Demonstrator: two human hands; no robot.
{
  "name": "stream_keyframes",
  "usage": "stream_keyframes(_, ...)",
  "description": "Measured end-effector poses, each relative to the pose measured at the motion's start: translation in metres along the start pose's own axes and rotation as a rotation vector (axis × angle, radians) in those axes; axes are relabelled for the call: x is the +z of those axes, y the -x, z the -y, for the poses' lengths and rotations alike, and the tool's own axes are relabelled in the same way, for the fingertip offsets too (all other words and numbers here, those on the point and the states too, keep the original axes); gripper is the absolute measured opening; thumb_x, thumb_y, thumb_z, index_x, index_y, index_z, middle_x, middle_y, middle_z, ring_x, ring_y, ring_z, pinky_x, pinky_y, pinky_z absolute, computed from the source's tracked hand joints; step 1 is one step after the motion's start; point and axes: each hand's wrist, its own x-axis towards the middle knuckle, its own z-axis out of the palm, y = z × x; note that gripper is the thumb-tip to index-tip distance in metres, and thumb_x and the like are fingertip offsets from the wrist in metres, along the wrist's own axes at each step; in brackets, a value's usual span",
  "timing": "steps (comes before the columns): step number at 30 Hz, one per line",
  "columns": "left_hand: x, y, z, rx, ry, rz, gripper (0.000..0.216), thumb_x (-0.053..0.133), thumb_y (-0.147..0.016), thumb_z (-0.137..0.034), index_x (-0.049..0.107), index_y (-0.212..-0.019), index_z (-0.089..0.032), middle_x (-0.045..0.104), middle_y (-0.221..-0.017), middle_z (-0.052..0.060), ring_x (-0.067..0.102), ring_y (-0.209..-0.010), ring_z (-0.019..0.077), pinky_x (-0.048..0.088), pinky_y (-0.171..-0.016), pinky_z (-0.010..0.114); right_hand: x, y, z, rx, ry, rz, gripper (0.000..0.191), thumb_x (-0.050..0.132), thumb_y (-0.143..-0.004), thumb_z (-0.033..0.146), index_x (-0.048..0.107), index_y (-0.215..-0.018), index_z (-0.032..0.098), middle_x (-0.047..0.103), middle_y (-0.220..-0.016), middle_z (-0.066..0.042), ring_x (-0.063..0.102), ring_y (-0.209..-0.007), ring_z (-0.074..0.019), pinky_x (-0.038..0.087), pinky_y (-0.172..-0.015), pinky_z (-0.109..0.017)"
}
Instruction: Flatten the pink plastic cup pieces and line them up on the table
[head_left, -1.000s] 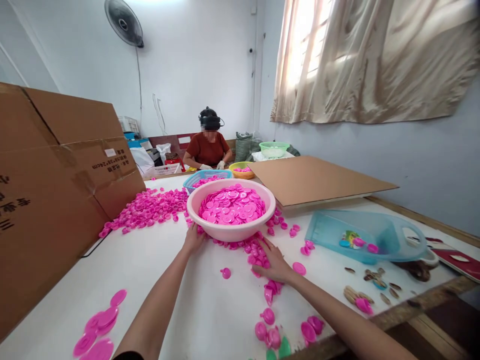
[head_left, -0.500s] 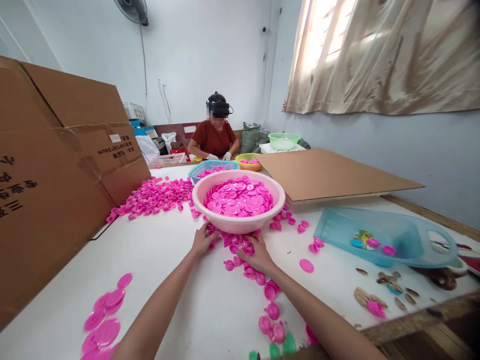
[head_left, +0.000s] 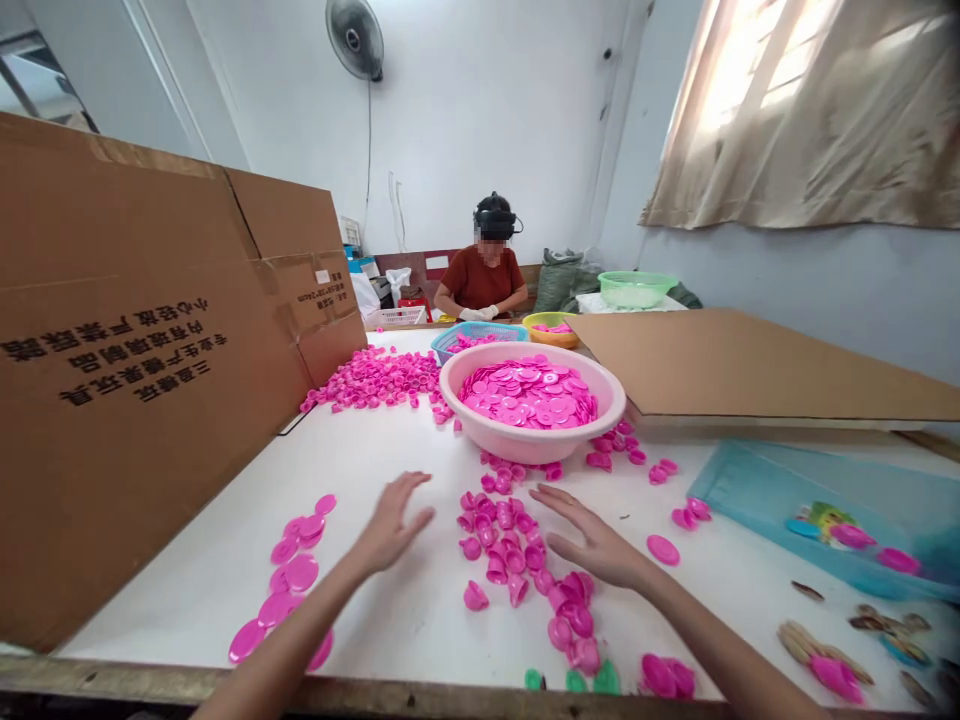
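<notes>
My left hand (head_left: 394,525) hovers over the white table with its fingers apart, holding nothing. Across from it my right hand (head_left: 589,535) is also open, its fingers spread just beside a heap of small pink plastic cups (head_left: 502,535). The heap lies between both hands and trails toward the table's front edge. Behind it stands a pale pink basin (head_left: 532,445) full of flat pink discs (head_left: 529,393). More pink discs (head_left: 302,572) lie left of my left forearm, which partly covers them.
A large cardboard box (head_left: 165,380) walls off the left. Many pink cups (head_left: 382,378) are piled beyond. At right are a cardboard sheet (head_left: 765,365), a blue translucent scoop (head_left: 757,500) and nut shells (head_left: 814,640). A co-worker (head_left: 484,275) sits opposite, behind a blue basket (head_left: 480,333).
Both hands have drawn back from under the basin's front, opened and moved apart. Several cups now lie nearer to me in a looser heap. The view has turned left.
</notes>
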Motion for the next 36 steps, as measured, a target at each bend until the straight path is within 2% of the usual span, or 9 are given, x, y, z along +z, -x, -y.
stream_keyframes(4, -0.065, 0.064, 0.08, -0.523, -0.385, -0.179, 0.058, 0.032, -0.073, -0.063, 0.042, -0.119, -0.028, 0.034, -0.131, 0.006, 0.023, -0.122, 0.034, 0.018, -0.097, 0.055, 0.002, 0.056, -0.023, 0.07, 0.153, 0.1, 0.072, 0.044, -0.073, 0.055, 0.014, -0.134, 0.031, 0.008, -0.142, -0.001, 0.002, -0.129, -0.0267, 0.008, -0.103, -0.048)
stream_keyframes(6, -0.073, 0.091, 0.116, -0.746, -0.446, -0.163, 0.066, 0.028, -0.069, -0.069, 0.037, -0.123, -0.031, 0.027, -0.135, 0.006, 0.019, -0.122, 0.0407, 0.015, -0.092, 0.062, 0.017, 0.069, -0.029, 0.095, 0.222, 0.152, 0.081, 0.046, -0.069, 0.059, 0.008, -0.135, 0.03, 0.002, -0.142, -0.001, -0.006, -0.128, -0.0293, 0.002, -0.101, -0.051)
stream_keyframes(9, -0.059, 0.111, 0.141, -0.782, -0.458, -0.099, 0.074, 0.026, -0.067, -0.071, 0.025, -0.129, -0.031, 0.02, -0.138, 0.007, 0.013, -0.123, 0.0424, 0.014, -0.093, 0.062, 0.039, 0.057, -0.026, 0.152, 0.299, 0.123, 0.084, 0.043, -0.068, 0.063, 0.003, -0.135, 0.031, -0.003, -0.142, -0.001, -0.012, -0.126, -0.0303, -0.002, -0.1, -0.052)
stream_keyframes(17, -0.023, 0.076, 0.112, -0.711, -0.465, -0.129, 0.076, 0.028, -0.07, -0.068, 0.025, -0.13, -0.022, 0.018, -0.137, 0.017, 0.01, -0.124, 0.0418, 0.011, -0.092, 0.06, 0.061, -0.04, 0.007, 0.341, 0.288, -0.062, 0.075, 0.032, -0.075, 0.061, 0.003, -0.136, 0.026, 0.008, -0.142, -0.006, -0.001, -0.128, -0.0303, 0.002, -0.1, -0.052)
stream_keyframes(21, -0.039, 0.074, 0.09, -0.653, -0.417, -0.194, 0.063, 0.031, -0.076, -0.057, 0.025, -0.13, -0.024, 0.025, -0.135, 0.013, 0.015, -0.124, 0.0368, 0.014, -0.094, 0.057, 0.056, -0.046, 0.038, 0.103, 0.284, -0.287, 0.06, 0.034, -0.079, 0.052, 0.031, -0.13, 0.019, 0.031, -0.133, -0.011, 0.022, -0.123, -0.0298, 0.016, -0.098, -0.049)
stream_keyframes(24, -0.054, 0.086, 0.064, -0.416, -0.43, -0.198, 0.041, 0.032, -0.081, -0.041, 0.041, -0.119, -0.028, 0.042, -0.123, 0.008, 0.035, -0.114, 0.0268, 0.025, -0.093, 0.045, 0.064, -0.026, 0.065, -0.131, 0.218, -0.087, 0.038, 0.034, -0.082, 0.041, 0.054, -0.11, 0.022, 0.054, -0.106, -0.009, 0.049, -0.099, -0.024, 0.036, -0.086, -0.038)
stream_keyframes(28, -0.053, 0.105, 0.037, -0.27, -0.378, 0.095, 0.026, 0.047, -0.073, -0.029, 0.057, -0.097, -0.024, 0.057, -0.095, 0.006, 0.052, -0.088, 0.0211, 0.038, -0.078, 0.032, 0.092, -0.005, 0.083, -0.244, 0.261, 0.244, 0.029, 0.044, -0.079, 0.029, 0.057, -0.104, 0.026, 0.057, -0.095, -0.006, 0.054, -0.083, -0.019, 0.041, -0.071, -0.028)
stream_keyframes(31, -0.038, 0.11, 0.032, -0.348, -0.398, 0.16, 0.021, 0.05, -0.07, -0.024, 0.059, -0.089, -0.02, 0.056, -0.089, 0.008, 0.054, -0.082, 0.0216, 0.039, -0.07, 0.03, 0.109, -0.014, 0.079, -0.202, 0.372, 0.234, 0.024, 0.04, -0.08, 0.019, 0.061, -0.091, 0.023, 0.057, -0.087, -0.006, 0.055, -0.076, -0.0175, 0.041, -0.064, -0.026)
stream_keyframes(36, -0.011, 0.09, 0.033, -0.317, -0.358, 0.076, 0.022, 0.039, -0.078, -0.021, 0.059, -0.086, -0.018, 0.054, -0.088, 0.007, 0.054, -0.077, 0.0172, 0.039, -0.067, 0.027, 0.121, -0.056, 0.069, -0.13, 0.47, 0.067, 0.026, 0.035, -0.082, 0.015, 0.06, -0.086, 0.017, 0.056, -0.09, -0.009, 0.056, -0.073, -0.0177, 0.042, -0.062, -0.026)
